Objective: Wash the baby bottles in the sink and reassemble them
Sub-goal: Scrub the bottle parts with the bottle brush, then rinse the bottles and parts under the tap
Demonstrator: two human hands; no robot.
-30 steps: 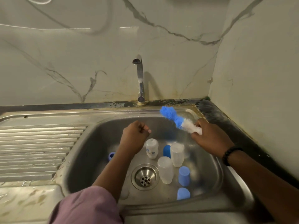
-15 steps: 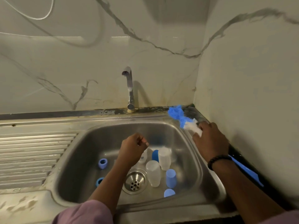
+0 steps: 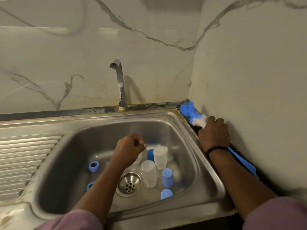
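Observation:
Several baby bottle parts lie in the steel sink [image 3: 186,138]: a clear bottle body [image 3: 148,173] by the drain, another clear one [image 3: 160,156] behind it, blue caps [image 3: 167,177] and blue rings [image 3: 93,166]. My left hand [image 3: 129,151] hangs over the basin as a fist with nothing in it. My right hand [image 3: 214,133] grips a bottle brush [image 3: 191,113] with a blue and white head and a blue handle. The brush lies along the dark ledge at the sink's right rim, against the wall.
A chrome tap [image 3: 120,83] stands behind the basin, with no water running. A ribbed draining board [image 3: 25,156] lies to the left. Marble walls close in at the back and right. The drain strainer [image 3: 130,183] sits mid-basin.
My right hand has carried the brush from above the basin out to the right ledge by the wall. My left hand stays curled over the sink. The view has shifted right.

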